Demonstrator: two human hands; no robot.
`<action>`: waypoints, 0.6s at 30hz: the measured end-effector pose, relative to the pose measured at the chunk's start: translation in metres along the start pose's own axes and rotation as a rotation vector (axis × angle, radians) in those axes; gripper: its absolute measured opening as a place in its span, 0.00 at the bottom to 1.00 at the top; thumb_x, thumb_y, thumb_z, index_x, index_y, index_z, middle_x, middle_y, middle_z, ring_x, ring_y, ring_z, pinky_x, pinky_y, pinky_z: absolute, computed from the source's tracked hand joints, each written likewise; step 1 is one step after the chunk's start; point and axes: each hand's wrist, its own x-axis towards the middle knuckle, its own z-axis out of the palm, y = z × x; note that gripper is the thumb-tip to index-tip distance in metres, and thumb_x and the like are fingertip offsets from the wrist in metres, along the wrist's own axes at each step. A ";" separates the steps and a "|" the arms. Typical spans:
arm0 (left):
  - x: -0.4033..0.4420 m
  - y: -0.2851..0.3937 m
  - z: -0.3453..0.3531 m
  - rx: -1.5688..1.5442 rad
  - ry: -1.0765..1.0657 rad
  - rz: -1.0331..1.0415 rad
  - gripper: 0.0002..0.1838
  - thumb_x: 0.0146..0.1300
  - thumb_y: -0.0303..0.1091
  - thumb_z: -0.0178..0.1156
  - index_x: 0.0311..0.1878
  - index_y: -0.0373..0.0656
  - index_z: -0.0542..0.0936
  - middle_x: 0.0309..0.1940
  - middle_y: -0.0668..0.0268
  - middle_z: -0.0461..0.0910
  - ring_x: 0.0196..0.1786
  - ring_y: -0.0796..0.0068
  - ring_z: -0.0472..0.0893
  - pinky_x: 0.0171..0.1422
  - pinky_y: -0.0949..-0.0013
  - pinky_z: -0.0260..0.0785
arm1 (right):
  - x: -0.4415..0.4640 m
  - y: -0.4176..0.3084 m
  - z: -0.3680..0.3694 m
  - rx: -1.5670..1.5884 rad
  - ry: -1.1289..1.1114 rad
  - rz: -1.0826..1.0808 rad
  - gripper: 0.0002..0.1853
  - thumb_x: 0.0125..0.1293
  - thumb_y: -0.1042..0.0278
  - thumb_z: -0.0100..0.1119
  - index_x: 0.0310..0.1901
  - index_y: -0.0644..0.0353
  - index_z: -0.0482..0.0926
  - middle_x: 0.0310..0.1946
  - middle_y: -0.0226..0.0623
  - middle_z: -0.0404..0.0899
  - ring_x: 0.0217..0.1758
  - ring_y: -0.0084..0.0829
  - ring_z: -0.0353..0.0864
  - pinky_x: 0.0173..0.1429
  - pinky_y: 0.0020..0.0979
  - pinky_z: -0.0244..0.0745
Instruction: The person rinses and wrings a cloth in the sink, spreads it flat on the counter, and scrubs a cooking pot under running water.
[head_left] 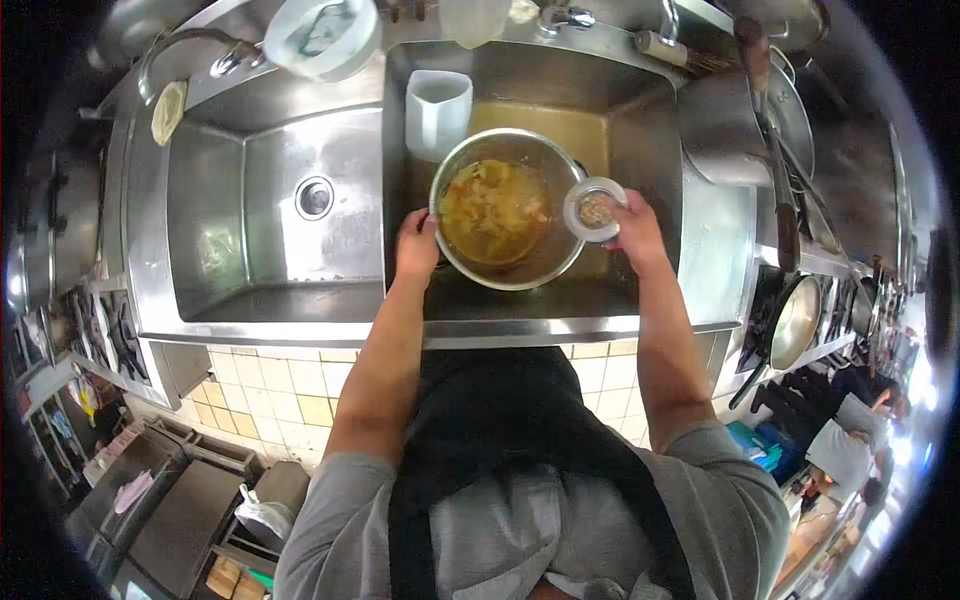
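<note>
A large round steel bowl (572, 262) is held over the right sink basin, with yellowish, wet food scraps (495, 205) in its bottom. My left hand (418, 245) is closed on the bowl's left rim. At the opposite rim, my right hand (636, 230) grips a small round strainer-like cup (583, 226) with a wide pale rim. Light brown bits lie inside that cup, which overlaps the bowl's right edge from this view. Behind the bowl, a white plastic pitcher (440, 115) stands in the same basin.
To the left is a second steel basin (290, 190) with a drain (314, 198). A translucent tub (325, 40) and faucets (567, 18) line the back ledge. A big pot (725, 130) and long-handled utensils (780, 170) stand at the right. Another person (845, 450) is at far right.
</note>
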 end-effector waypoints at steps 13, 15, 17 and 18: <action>-0.131 0.068 -0.110 -0.355 -0.297 0.171 0.23 0.67 0.35 0.58 0.62 0.35 0.69 0.52 0.60 0.78 0.49 0.73 0.78 0.53 0.69 0.70 | -0.075 -0.029 0.018 0.479 -0.052 -0.237 0.18 0.69 0.64 0.54 0.56 0.62 0.71 0.42 0.37 0.81 0.37 0.28 0.83 0.30 0.30 0.81; -0.172 0.040 -0.144 -0.482 -0.127 0.191 0.21 0.68 0.33 0.57 0.61 0.36 0.70 0.52 0.61 0.78 0.47 0.74 0.78 0.52 0.71 0.70 | -0.069 -0.016 0.034 0.584 0.003 -0.175 0.19 0.68 0.65 0.54 0.57 0.62 0.70 0.43 0.38 0.81 0.39 0.31 0.83 0.32 0.31 0.81; -0.211 -0.007 -0.168 -0.484 0.110 0.192 0.19 0.68 0.33 0.57 0.58 0.36 0.72 0.47 0.62 0.80 0.43 0.74 0.79 0.49 0.72 0.71 | -0.061 -0.007 0.034 0.514 -0.147 -0.210 0.20 0.69 0.66 0.54 0.60 0.62 0.69 0.46 0.41 0.80 0.42 0.34 0.83 0.34 0.33 0.82; -0.231 -0.032 -0.178 -0.488 0.231 0.126 0.17 0.67 0.33 0.58 0.56 0.36 0.73 0.44 0.64 0.80 0.40 0.76 0.79 0.45 0.73 0.70 | -0.050 0.003 0.031 0.499 -0.174 -0.203 0.21 0.69 0.67 0.53 0.61 0.62 0.67 0.50 0.43 0.78 0.45 0.38 0.82 0.37 0.36 0.82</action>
